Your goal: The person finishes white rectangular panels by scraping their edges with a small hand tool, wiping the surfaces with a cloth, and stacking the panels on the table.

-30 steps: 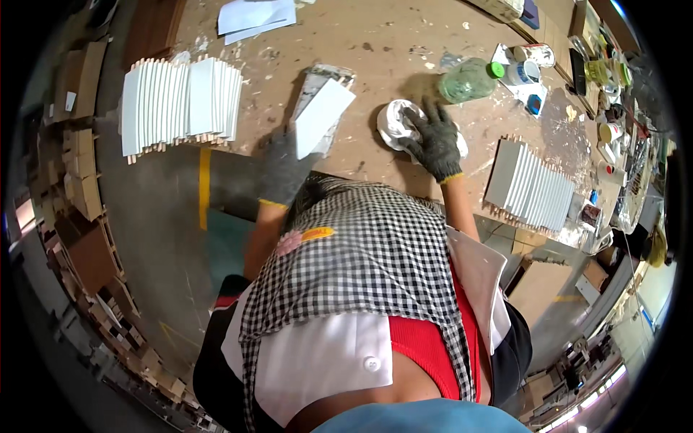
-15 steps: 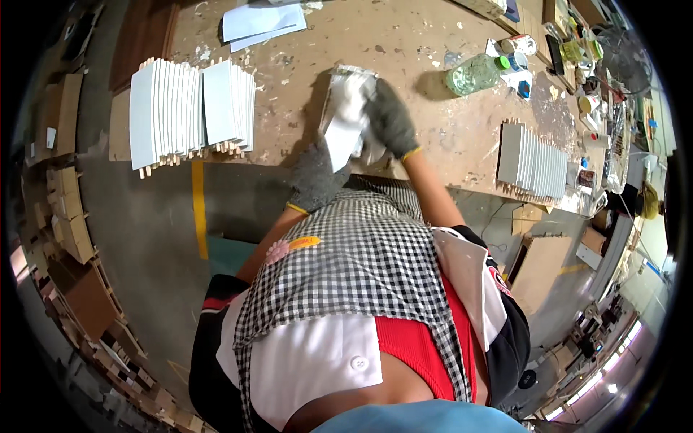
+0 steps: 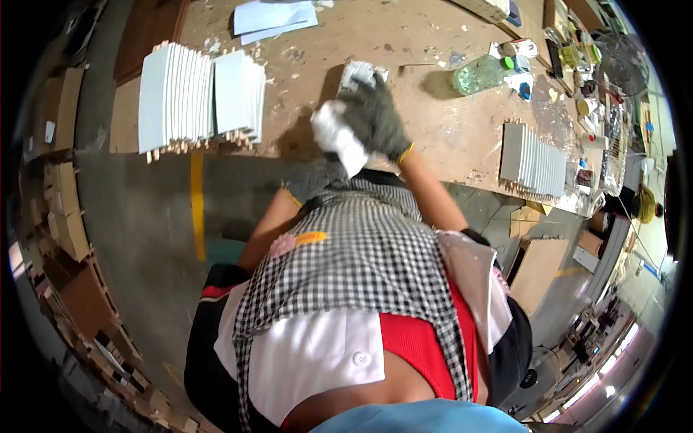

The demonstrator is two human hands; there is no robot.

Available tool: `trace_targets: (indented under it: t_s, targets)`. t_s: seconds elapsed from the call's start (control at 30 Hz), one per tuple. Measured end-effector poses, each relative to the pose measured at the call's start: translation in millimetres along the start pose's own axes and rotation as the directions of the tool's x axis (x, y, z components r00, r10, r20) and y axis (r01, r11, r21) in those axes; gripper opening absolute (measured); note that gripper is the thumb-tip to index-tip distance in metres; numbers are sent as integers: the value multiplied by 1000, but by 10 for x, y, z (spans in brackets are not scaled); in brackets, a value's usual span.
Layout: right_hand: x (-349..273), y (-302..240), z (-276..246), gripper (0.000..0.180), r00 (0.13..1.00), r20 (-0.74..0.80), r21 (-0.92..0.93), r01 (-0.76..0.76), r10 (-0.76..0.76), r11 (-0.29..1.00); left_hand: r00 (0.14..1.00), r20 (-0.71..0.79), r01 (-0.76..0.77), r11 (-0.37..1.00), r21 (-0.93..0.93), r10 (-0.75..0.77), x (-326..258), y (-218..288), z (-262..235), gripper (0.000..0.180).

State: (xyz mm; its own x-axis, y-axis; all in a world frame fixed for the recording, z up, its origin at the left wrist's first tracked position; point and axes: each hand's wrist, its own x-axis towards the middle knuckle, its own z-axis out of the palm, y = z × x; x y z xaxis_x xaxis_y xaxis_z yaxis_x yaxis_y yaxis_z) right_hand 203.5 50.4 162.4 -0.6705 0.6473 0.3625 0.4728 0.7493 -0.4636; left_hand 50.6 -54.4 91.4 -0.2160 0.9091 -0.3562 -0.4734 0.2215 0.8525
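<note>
Both hands wear dark grey knit gloves with yellow cuffs. My right hand point(image 3: 379, 119) is closed on a crumpled white cloth point(image 3: 330, 126), beside a small white panel at the table's near edge. Lower and to the left, my left hand point(image 3: 314, 179) is closed at the panel's near end, its fingers mostly hidden. Under and beyond my right fingers lies a flat, white-smeared block point(image 3: 355, 72) on the worktable point(image 3: 289, 86). The cloth covers most of the panel, so where one ends and the other begins is unclear.
White panels with wooden pegs stand in two rows point(image 3: 173, 101) point(image 3: 237, 94) at left; another row point(image 3: 534, 159) is at right. White sheets point(image 3: 274, 18) lie at the back. A green-capped bottle point(image 3: 480, 76) stands right of a thin stick point(image 3: 419, 66), near cans and clutter.
My right hand has brought the white cloth left and nearer, off the block. The panel is now mostly covered, and my left hand sits a little lower. The view has shifted slightly.
</note>
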Motion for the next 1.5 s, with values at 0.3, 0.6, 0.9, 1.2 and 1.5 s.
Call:
trace_targets:
  t_s: [0.3,0.6,0.9,1.2,1.5]
  targets:
    - [-195,1316,-411,31,657,-239,565,-504,715,653,980,196,-150,517,843,-35,-628,1003,-448,110]
    - [-1637,979,-659,45,881,248,240,-459,403,856,792,-100,179,-72,981,603,269,1399,-1177,110]
    - [-2315,277,-1272,34,481,288,453,-830,828,325,854,-233,208,105,972,464,257,1407,-995,107]
    - [-3047,568,-1530,79,169,-481,-155,-982,860,107,913,407,-354,533,769,20,395,288,985,53]
    - [-3329,915,-1601,70,-12,-278,-93,-995,960,-39,90,994,-942,318,105,-61,445,-1991,3066,62]
